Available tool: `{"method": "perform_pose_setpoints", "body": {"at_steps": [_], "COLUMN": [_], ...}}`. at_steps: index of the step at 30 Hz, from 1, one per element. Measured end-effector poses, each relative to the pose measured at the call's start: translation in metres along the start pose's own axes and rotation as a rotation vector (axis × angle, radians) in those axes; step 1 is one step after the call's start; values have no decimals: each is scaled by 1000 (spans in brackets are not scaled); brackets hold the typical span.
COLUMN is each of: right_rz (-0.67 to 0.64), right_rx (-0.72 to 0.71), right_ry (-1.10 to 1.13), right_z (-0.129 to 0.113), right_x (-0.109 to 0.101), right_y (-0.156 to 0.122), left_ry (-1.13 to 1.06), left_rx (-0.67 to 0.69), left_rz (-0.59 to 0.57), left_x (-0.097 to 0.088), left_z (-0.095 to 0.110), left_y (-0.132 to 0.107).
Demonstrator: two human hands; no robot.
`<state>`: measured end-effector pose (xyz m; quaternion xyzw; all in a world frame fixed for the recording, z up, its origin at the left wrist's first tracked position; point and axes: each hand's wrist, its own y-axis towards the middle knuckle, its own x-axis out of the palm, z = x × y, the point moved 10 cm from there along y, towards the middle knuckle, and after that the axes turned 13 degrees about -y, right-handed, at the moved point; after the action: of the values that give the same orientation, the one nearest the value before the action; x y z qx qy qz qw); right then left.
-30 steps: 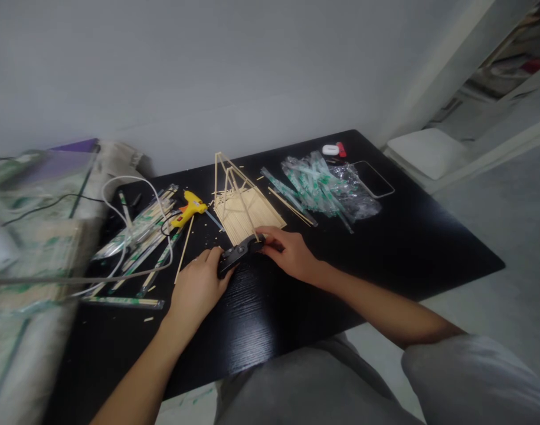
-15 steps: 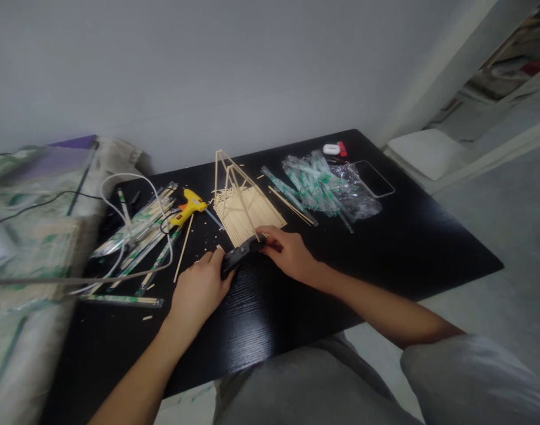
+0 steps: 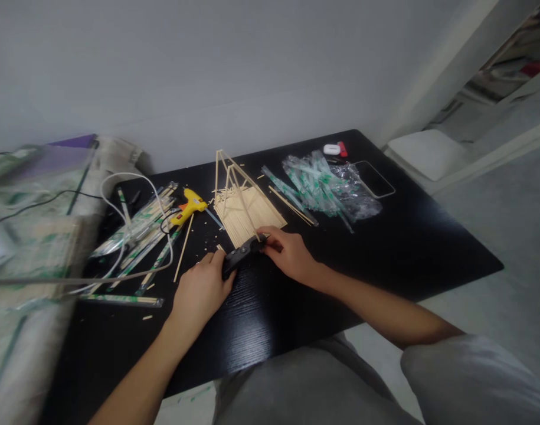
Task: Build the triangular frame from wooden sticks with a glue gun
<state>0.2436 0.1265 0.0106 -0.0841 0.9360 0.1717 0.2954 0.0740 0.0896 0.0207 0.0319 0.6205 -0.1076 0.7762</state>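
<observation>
My left hand is wrapped around the handle of a black hand cutter, which points right and away from me. At the cutter's head, my right hand is closed in a pinch. A pale bit of thin wooden stick shows at its fingertips, though most is hidden. Just beyond stands a frame of wooden sticks, two tall triangles joined by sloping sticks. The frame rises from a flat panel of sticks laid side by side. One sloping stick comes down to the cutter's head.
A yellow glue gun lies left of the panel, beside wrapped stick packs and a white cable. Torn green-and-clear wrappers, a phone and a white case occupy the right of the black table.
Almost nothing differs. Both hands and the cutter keep their places, with only a very slight shift of the cutter and fingers.
</observation>
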Motion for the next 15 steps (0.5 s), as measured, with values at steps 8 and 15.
{"method": "perform_pose_setpoints", "body": {"at_steps": [8,15], "right_rz": [-67,-202], "right_rx": [139,234], "right_ry": [184,541], "right_z": [11,13], "right_x": [7,23], "right_y": [-1,-4], "left_ry": [-58,-294], "left_rx": [23,6], "left_rz": [72,154], "left_x": [-7,-19], "left_z": [-5,-28], "left_y": [3,11]}}
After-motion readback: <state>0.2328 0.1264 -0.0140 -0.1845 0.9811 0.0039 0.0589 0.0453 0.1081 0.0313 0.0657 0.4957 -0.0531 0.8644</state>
